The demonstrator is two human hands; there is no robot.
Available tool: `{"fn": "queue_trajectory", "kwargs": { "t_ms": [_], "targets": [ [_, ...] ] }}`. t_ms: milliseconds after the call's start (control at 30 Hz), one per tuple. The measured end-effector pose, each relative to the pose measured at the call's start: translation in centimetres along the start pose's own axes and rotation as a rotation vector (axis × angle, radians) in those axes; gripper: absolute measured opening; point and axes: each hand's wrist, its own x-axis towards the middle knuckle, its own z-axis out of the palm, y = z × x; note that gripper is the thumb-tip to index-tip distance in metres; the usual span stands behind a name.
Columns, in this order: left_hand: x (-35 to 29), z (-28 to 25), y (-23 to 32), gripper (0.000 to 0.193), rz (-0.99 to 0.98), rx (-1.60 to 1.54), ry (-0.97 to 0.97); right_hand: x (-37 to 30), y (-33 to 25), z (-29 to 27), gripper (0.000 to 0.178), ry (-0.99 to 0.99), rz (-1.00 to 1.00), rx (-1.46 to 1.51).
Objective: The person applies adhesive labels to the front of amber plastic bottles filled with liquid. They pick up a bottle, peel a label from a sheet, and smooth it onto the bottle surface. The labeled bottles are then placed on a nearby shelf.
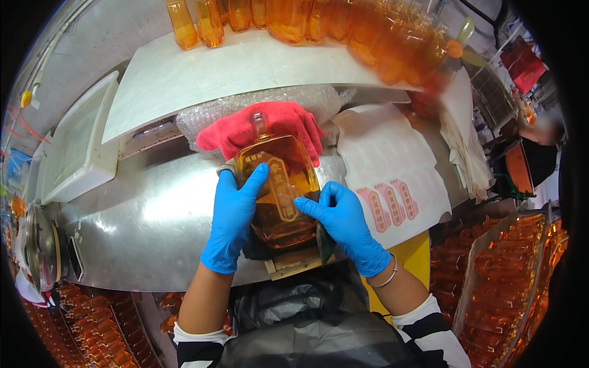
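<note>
A flat, amber glass bottle (300,161) leans neck-away on a red cloth (224,132) in front of me. A long gold-edged label (282,190) runs down its face. My left hand (230,214), in a blue glove, grips the bottle's left side, thumb on the front beside the label. On the other side, my gloved right hand (346,221) is closed at the bottle's right edge; its thumb presses by the label's edge and the other fingers are bent. Below that hand hangs a dark green piece (325,244) I cannot identify. A wooden block (288,265) shows under the bottle.
A backing sheet (380,153) with several red labels lies at the right on the metal table (147,227). Bubble wrap (313,98) sits behind the cloth. Amber bottles (288,21) line the white board (239,64). A white bin (83,147) stands left; filled crates (503,276) are right.
</note>
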Motion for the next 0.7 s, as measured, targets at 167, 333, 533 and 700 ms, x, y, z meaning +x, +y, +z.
{"fn": "queue_trajectory", "kwargs": {
  "t_ms": [167,333,533,700],
  "targets": [
    [-0.1,0.1,0.7,0.047,-0.014,0.058,0.014,0.3,0.2,-0.2,0.034,-0.050,-0.052,0.037],
    [-1.9,-0.9,0.0,0.056,0.140,0.105,-0.026,2.1,2.3,-4.0,0.037,0.019,0.294,0.674],
    [-4.8,-1.0,-1.3,0.067,0.101,0.094,-0.077,4.0,3.8,-7.1,0.050,0.151,0.431,1.012],
    [-4.9,0.1,-1.9,0.075,0.068,0.280,-0.012,3.9,2.2,-6.9,0.044,0.153,0.311,0.909]
  ]
}}
